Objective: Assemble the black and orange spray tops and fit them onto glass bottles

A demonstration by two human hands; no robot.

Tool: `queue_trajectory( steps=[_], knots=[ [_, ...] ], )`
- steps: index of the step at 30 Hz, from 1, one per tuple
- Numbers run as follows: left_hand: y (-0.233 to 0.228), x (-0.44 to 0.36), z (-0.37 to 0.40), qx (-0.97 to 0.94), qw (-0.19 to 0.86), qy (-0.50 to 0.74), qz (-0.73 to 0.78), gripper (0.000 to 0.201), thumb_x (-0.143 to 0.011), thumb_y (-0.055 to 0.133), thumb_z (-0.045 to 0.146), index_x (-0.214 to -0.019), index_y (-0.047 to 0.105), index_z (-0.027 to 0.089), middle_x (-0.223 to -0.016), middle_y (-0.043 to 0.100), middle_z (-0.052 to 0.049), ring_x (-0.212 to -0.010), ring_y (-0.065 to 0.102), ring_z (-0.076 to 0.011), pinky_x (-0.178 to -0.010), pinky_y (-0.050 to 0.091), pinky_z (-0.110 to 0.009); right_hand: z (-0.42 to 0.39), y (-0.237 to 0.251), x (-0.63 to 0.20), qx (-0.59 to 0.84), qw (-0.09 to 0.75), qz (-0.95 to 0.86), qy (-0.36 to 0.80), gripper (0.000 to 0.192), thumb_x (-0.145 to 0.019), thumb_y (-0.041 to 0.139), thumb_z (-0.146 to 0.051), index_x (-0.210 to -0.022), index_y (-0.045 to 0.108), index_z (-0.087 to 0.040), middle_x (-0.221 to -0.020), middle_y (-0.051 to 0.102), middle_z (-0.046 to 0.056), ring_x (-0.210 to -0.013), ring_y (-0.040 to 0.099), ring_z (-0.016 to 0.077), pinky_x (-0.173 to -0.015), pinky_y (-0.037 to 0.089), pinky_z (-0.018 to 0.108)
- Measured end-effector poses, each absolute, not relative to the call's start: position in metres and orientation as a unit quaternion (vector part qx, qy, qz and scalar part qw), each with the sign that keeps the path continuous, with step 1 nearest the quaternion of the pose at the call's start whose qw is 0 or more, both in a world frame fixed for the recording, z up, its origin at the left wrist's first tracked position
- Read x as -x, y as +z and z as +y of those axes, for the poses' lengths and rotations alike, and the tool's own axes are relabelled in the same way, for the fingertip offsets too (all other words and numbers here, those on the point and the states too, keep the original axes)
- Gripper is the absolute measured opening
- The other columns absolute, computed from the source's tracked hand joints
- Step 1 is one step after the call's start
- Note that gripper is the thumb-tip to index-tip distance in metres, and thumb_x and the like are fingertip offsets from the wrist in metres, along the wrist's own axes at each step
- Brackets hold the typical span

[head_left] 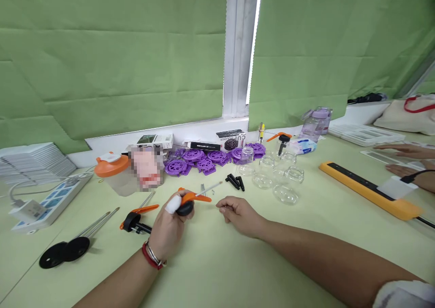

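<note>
1. Pump head (189,200): glossy orange and black plastic, thin metal rod
2. Jars (284,181): clear smooth glass
3. Table (238,271): matt, smooth pale green
4. Purple discs (190,160): moulded plastic

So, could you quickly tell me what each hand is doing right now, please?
Left hand: closed around a black and orange pump head.
Right hand: loosely curled on the table; whether it holds anything cannot be told.

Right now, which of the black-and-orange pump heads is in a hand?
The pump head gripped in the left hand, lifted above the table. Another lies on the table left of that hand; a third stands by the glass jars.
</note>
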State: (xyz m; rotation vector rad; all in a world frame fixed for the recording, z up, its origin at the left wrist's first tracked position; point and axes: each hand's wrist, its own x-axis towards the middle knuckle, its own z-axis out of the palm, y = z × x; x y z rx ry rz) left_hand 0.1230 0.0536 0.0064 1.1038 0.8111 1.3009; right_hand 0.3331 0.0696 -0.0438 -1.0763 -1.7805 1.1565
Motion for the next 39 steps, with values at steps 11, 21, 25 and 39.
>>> queue_trajectory(
  steps=[11, 21, 25, 39],
  knots=[
    [0.001, -0.118, 0.058, -0.449, 0.507, 0.64, 0.362, 0.029, -0.088, 0.042, 0.04, -0.095, 0.058, 0.018, -0.068, 0.052, 0.0, -0.063, 0.048, -0.0131, -0.062, 0.041, -0.026, 0.11, -0.034, -0.283, 0.342, 0.157, -0.918, -0.125, 0.023, -0.087, 0.045, -0.011, -0.103, 0.061, -0.01, -0.102, 0.063, 0.015, -0.107, 0.043, 0.0273, -0.086, 0.033, 0.04],
    [-0.009, -0.117, 0.06, -0.461, 0.496, 0.63, 0.38, 0.029, -0.088, 0.042, 0.041, -0.101, 0.056, 0.019, -0.077, 0.052, 0.0, -0.066, 0.048, -0.0129, -0.062, 0.04, -0.026, 0.093, -0.033, -0.286, 0.311, 0.114, -0.927, -0.178, 0.017, -0.087, 0.045, -0.009, -0.083, 0.061, -0.012, -0.077, 0.062, 0.008, -0.084, 0.048, 0.0206, -0.075, 0.031, 0.035],
    [-0.011, -0.118, 0.059, -0.471, 0.495, 0.618, 0.389, 0.032, -0.088, 0.042, 0.042, -0.104, 0.056, 0.018, -0.082, 0.053, -0.002, -0.068, 0.048, -0.0126, -0.063, 0.039, -0.025, 0.075, -0.032, -0.293, 0.246, 0.115, -0.935, -0.228, 0.016, -0.084, 0.046, -0.007, -0.081, 0.061, -0.01, -0.073, 0.06, 0.009, -0.079, 0.048, 0.021, -0.069, 0.03, 0.034],
    [-0.01, -0.132, 0.046, -0.505, 0.575, 0.523, 0.375, 0.037, -0.09, 0.038, 0.043, -0.109, 0.057, 0.017, -0.073, 0.052, -0.003, -0.068, 0.046, -0.0146, -0.068, 0.038, -0.028, 0.039, -0.014, -0.299, 0.048, 0.179, -0.968, -0.17, 0.015, -0.082, 0.046, -0.009, -0.081, 0.06, -0.014, -0.07, 0.059, 0.005, -0.066, 0.049, 0.0151, -0.06, 0.037, 0.029]
  ],
)
